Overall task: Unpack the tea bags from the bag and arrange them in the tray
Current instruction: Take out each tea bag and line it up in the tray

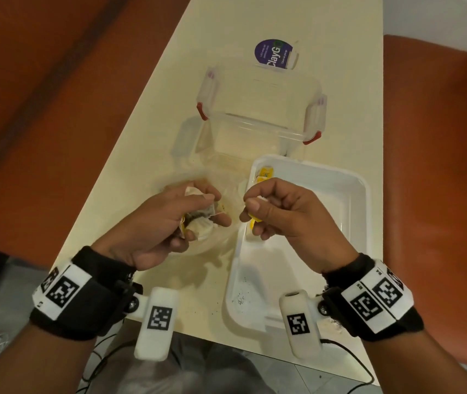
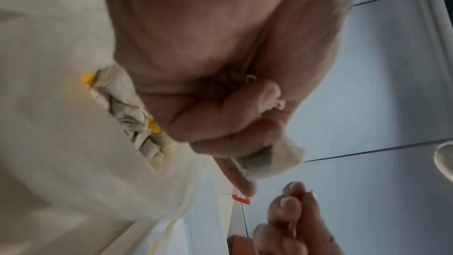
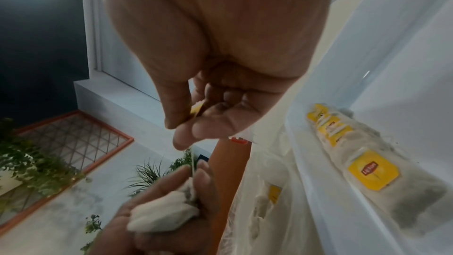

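Note:
My left hand grips a crumpled bunch of tea bags, held just above a clear plastic bag on the table. In the left wrist view one tea bag pokes out from under the curled fingers. My right hand pinches a yellow tea bag tag between thumb and forefinger, over the left rim of the white tray. In the right wrist view the tag sits under the thumb. A row of tea bags with yellow tags lies along the tray's left wall.
A clear lidded container with red clips stands behind the plastic bag and tray. A purple labelled packet lies farther back. Loose tea grains dot the tray's near end. The cream table is narrow, with orange seats on both sides.

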A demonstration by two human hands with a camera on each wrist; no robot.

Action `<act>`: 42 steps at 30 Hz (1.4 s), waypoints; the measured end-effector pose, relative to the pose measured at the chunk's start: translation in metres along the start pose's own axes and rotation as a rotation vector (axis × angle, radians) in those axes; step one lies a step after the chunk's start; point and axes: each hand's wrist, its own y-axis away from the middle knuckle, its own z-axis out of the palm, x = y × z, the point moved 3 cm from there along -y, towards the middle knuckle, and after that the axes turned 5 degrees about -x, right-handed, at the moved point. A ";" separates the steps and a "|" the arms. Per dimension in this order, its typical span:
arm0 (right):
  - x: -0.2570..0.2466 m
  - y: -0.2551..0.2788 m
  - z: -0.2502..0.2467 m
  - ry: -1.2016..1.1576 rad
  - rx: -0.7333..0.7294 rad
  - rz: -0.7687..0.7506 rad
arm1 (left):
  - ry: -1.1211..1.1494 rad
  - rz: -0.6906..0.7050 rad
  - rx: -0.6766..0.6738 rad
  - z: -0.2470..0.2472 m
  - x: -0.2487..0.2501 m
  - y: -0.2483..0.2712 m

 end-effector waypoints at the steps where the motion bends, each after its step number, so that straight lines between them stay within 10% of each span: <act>1: -0.002 0.001 0.000 -0.016 0.014 -0.014 | 0.013 -0.007 0.036 0.001 -0.002 -0.001; 8: -0.019 0.008 -0.001 -0.084 0.003 -0.120 | 0.110 0.005 0.118 0.012 -0.011 -0.004; 22: 0.007 0.004 0.002 0.523 0.144 0.032 | 0.334 0.068 -0.073 0.016 -0.004 -0.002; 32: 0.007 0.003 -0.005 -0.026 0.145 0.063 | -0.016 0.113 -0.025 0.018 -0.006 -0.003; 42: 0.007 0.007 -0.016 0.017 0.179 0.020 | -0.092 0.185 0.179 0.019 -0.012 -0.012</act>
